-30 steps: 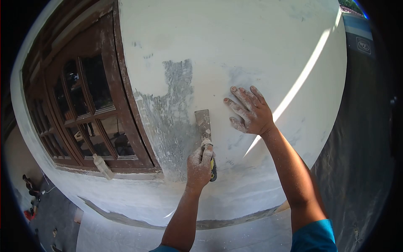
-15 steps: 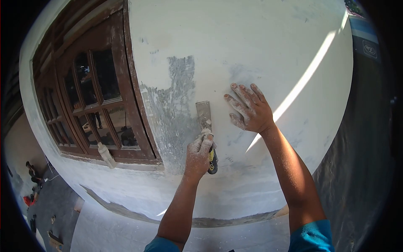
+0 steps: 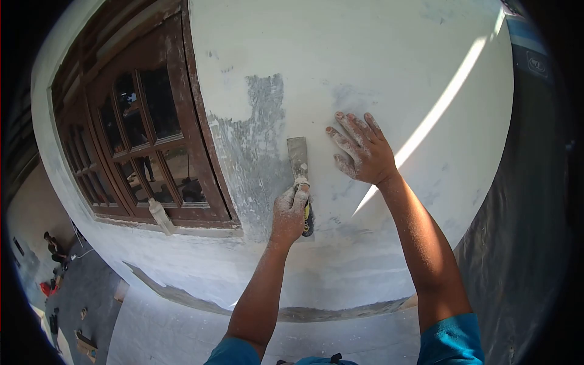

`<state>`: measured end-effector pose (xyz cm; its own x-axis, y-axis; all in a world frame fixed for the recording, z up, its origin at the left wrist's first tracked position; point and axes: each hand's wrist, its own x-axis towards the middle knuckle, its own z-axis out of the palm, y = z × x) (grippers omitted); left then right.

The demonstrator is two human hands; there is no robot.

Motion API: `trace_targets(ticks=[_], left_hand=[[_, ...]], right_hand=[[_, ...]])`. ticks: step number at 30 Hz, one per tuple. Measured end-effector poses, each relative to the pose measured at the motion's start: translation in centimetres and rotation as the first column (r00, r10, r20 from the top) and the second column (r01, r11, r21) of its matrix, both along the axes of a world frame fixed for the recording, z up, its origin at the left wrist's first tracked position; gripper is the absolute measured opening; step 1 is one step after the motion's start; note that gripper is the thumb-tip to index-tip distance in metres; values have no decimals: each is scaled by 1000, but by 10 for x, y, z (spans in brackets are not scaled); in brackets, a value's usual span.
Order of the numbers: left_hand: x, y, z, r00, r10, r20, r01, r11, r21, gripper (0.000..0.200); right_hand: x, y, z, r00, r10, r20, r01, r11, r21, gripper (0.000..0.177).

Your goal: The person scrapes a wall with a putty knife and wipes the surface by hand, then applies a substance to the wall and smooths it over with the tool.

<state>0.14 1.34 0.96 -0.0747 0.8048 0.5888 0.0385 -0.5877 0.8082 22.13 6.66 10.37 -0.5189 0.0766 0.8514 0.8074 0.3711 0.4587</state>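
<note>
My left hand (image 3: 288, 213), dusty with white powder, is closed round the handle of a putty knife (image 3: 297, 153). The knife's flat, dirty blade points upward in front of the wall (image 3: 426, 115), beside a rough grey patch (image 3: 252, 152). Part of its black and yellow handle shows below my fingers. Further right, my right hand (image 3: 365, 149) lies open against the pale wall surface, fingers spread and also coated in white dust. It holds nothing.
A brown wooden window (image 3: 143, 134) with glass panes is at the left. A pale scraper-like tool (image 3: 160, 216) leans on its sill. Dark sheeting (image 3: 505, 255) hangs at the right. Another person (image 3: 56, 248) is far off at the lower left. White sheeting (image 3: 182, 331) covers the ground below.
The view has shifted slightly, so the window and wall sit a little differently in it. My left hand still grips the putty knife, and my right hand stays spread on the wall.
</note>
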Motion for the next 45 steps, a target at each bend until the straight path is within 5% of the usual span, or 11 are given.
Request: trace_targets(ticks=[3,6,10,13,17,19,20,21,23,29,45], left_hand=[[-7,-7,45,997,7,-73,-6,1000,16,38],[-11,-3,21,996,-65,-60,62,996,-58,39],[-15,-3,5,982,-184,-47,169,961,-218,38],[-23,7,7,950,-165,-263,153,986,-66,37],[-44,15,24,908,-299,-292,239,945,-223,44],[-63,24,38,697,-60,-715,-103,978,-182,43],[-76,28,43,694,-68,-716,-95,978,-185,43],[-92,34,49,548,270,-792,-100,961,259,43],[-121,47,61,297,848,-438,121,422,899,47],[-144,69,98,47,900,-434,323,398,859,76],[-146,69,96,172,829,-533,314,466,827,78]], right_hand=[[-11,-12,-9,997,61,-40,-63,997,-48,59],[-35,-35,-38,938,196,-286,-237,965,-117,60],[-85,-100,-106,631,294,-718,-709,594,-380,68],[-120,-93,-144,654,209,-727,-602,725,-334,72],[-143,-95,-136,633,100,-768,-539,769,-344,68],[-149,-99,-129,625,-44,-779,-474,771,-424,66],[-151,-99,-130,623,-52,-781,-469,774,-425,66],[-153,-98,-130,623,-31,-782,-442,810,-385,64],[-158,-99,-133,615,-25,-788,-406,847,-344,63],[-174,-94,-113,612,-29,-791,-291,921,-259,57],[-185,-103,-88,517,-89,-851,-273,925,-263,59]])
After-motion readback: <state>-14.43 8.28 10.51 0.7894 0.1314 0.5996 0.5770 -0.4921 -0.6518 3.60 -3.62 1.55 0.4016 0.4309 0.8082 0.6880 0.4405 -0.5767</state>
